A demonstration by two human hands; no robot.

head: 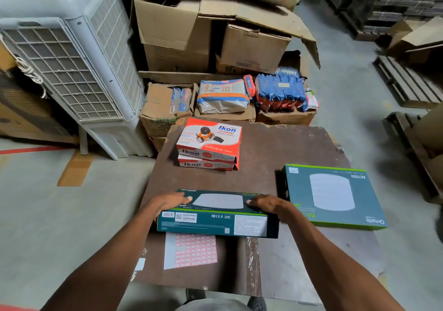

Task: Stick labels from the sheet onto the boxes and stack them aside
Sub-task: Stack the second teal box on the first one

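My fingers (185, 199) clamp both ends of the teal box (217, 215), left hand (167, 204) and right hand (268, 205). It sits above the label sheet (191, 250) at the bench's (263, 147) near edge.

Both hands on a dark teal box (217, 212), left hand (167, 203) and right hand (268, 205) gripping its two ends, held over the brown table (259, 147). A sheet of pink labels (191, 250) pokes out from under its near edge. Second teal box (333, 195) lies flat on the right, two stacked orange Ikon boxes (208, 143) sit further back
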